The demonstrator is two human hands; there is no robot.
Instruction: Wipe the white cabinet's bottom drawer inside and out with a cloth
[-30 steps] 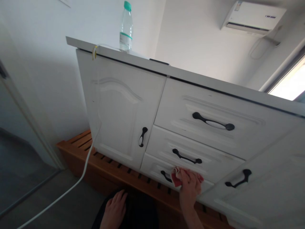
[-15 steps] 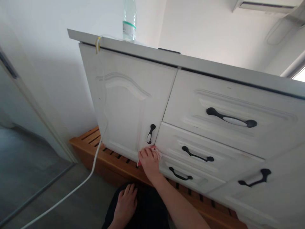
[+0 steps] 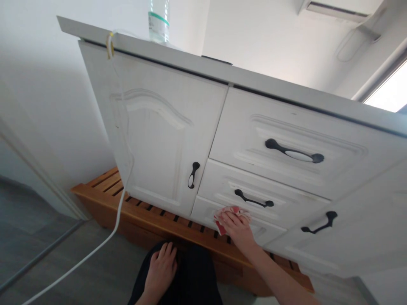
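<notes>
My right hand (image 3: pixel 235 226) presses a red-and-white cloth (image 3: pixel 221 229) against the bottom drawer (image 3: pixel 203 207) of a white cabinet (image 3: pixel 152 140). Its fingers are curled over the cloth, which covers that drawer's handle. Just above the hand is the middle drawer's black handle (image 3: pixel 253 199). My left hand (image 3: pixel 161 267) lies on my dark-trousered knee with its fingers stretched out, holding nothing.
The cabinet stands on a slatted wooden bench (image 3: pixel 143 216). A white cable (image 3: pixel 118 216) runs from the cabinet top (image 3: pixel 203 65) down to the left across the floor. A clear bottle (image 3: pixel 159 27) stands on top, near a flat dark object (image 3: pixel 217 60).
My right hand has moved right with the cloth, from the lower corner of the left door to the bottom drawer. My left hand stays on the knee. The view has shifted slightly.
</notes>
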